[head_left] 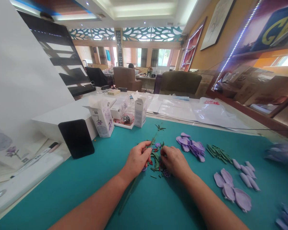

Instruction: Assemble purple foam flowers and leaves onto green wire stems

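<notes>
My left hand (pixel 137 158) and my right hand (pixel 174 160) rest close together on a teal mat (pixel 86 182). Between them lies a pile of small green, red and purple parts (pixel 156 159). My left hand's fingers pinch a green stem (pixel 155 137) that runs away from me and ends in a leafy tip. My right hand's fingertips are curled onto small pieces in the pile; what they grip is hidden.
A heap of purple petals (pixel 191 146), green sticks (pixel 219 153), purple buds (pixel 246 174) and large petals (pixel 232 190) lie to the right. Open small boxes (pixel 102 118), a black phone (pixel 76 138) and plastic bags (pixel 206 110) sit further back.
</notes>
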Demonstrator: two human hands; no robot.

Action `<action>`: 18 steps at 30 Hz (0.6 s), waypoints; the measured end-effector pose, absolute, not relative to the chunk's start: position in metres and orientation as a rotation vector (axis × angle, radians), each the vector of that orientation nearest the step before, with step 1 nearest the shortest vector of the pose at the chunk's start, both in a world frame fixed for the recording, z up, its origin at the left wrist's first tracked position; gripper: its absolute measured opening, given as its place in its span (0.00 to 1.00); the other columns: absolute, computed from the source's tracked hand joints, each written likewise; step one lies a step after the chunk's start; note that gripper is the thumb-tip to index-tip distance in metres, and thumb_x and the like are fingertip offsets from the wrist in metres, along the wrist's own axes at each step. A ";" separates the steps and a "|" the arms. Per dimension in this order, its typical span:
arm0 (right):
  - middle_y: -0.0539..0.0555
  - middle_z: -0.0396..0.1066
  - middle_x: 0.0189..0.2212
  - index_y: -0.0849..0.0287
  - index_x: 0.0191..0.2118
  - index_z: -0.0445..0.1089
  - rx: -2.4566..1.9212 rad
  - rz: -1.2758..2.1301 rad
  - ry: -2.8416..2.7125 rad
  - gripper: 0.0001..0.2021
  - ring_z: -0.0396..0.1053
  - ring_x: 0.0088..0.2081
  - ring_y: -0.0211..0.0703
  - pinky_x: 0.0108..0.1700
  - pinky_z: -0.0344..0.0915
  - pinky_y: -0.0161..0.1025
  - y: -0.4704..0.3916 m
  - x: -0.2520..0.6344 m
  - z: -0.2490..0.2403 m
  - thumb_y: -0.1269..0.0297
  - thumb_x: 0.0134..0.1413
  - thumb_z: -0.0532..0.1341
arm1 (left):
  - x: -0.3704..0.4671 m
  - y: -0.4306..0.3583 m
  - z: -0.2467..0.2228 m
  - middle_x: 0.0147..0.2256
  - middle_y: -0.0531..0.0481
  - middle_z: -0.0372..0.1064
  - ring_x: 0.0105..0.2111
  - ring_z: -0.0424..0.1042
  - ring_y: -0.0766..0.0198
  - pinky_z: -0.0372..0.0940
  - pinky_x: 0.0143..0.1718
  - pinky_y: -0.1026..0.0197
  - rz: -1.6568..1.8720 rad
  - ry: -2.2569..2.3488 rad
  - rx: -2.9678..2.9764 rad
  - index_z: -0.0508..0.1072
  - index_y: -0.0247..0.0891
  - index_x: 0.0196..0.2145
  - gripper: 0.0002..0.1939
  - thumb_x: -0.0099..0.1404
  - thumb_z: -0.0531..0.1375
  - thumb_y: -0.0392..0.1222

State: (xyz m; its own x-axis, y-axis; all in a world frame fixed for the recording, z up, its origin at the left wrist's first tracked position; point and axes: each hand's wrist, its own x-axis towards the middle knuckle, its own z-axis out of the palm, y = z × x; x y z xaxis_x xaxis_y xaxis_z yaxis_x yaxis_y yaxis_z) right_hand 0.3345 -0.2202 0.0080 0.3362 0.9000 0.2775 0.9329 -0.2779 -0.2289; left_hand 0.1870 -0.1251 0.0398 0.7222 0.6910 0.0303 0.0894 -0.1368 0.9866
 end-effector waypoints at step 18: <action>0.52 0.72 0.30 0.57 0.35 0.73 -1.573 0.297 -1.161 0.08 0.67 0.33 0.42 0.35 0.63 0.37 -0.223 0.320 0.032 0.61 0.52 0.59 | 0.184 -0.127 0.040 0.19 0.58 0.61 0.16 0.62 0.68 0.58 0.19 0.66 0.486 0.580 1.772 0.66 0.35 0.48 0.18 0.62 0.50 0.42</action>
